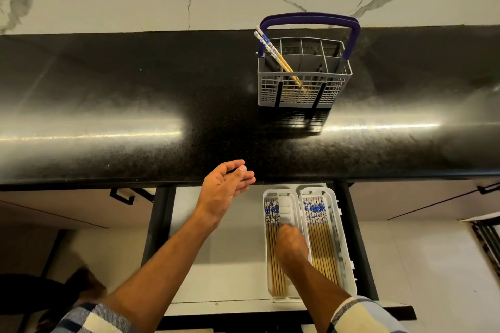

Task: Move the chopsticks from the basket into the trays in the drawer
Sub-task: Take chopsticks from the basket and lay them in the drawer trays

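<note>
A grey cutlery basket (303,89) with a purple handle stands on the black counter. Two chopsticks (273,51) with blue-and-white tops lean in its left compartment. Two white trays lie side by side in the open drawer: the left tray (289,197) and the right tray (336,213), each holding several chopsticks. My right hand (290,246) is down in the left tray, resting on the chopsticks there; its fingers are blurred. My left hand (226,189) hovers open above the drawer's back edge, holding nothing.
The black counter (135,105) runs across the view, with a marble wall behind. The drawer's white floor (230,251) lies left of the trays. Black cabinet handles (123,196) show on both sides of the drawer.
</note>
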Available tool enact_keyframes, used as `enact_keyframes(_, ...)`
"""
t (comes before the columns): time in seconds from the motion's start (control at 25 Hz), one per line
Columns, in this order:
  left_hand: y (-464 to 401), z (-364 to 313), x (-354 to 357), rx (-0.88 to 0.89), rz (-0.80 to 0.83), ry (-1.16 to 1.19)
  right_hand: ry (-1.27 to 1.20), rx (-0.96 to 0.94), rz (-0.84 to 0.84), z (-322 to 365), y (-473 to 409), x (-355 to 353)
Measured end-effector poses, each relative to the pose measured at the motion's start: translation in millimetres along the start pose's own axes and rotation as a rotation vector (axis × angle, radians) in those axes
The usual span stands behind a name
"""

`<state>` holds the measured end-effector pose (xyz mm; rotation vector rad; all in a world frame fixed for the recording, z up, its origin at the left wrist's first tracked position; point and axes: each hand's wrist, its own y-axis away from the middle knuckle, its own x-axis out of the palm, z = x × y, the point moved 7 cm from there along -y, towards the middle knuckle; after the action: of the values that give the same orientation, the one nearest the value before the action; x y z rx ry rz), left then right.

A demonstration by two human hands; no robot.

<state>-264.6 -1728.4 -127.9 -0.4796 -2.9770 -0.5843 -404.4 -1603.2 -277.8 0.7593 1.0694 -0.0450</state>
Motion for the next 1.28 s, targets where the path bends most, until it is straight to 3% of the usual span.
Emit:
enact_keyframes(0.12, 0, -2, 0, 0.005, -0.005, -0.015, -0.067, -0.021, -0.061, -1, 1, -16)
enact_keyframes(0.32, -10, -14, -8, 0.045, -0.034, -0.028, -0.616, 0.03, -0.162, -12, 14, -117)
enact_keyframes(0.48, -22, -32, -3, 0.077, -0.048, 0.032, -0.872, -0.045, -0.321, -15, 18, -201)
enact_keyframes(0.56, -28, -47, 3, 0.092, -0.048, 0.067, -0.948, -0.08, -0.315, -6, 15, -223)
enact_keyframes(0.72, -36, -84, 16, 0.142, -0.035, 0.117, -0.846, -0.275, -0.293, 36, 13, -269)
enact_keyframes(0.88, -47, -129, 26, 0.19, -0.045, 0.15, -0.743, -0.437, -0.49, 87, -2, -340)
enact_keyframes(1.0, -71, -158, 34, 0.171, -0.086, 0.106, -0.516, -0.489, -0.573, 128, -25, -380)
enact_keyframes(1.28, -120, -192, 13, 0.124, -0.193, 0.043, -0.092, -0.429, -0.335, 161, -105, -387)
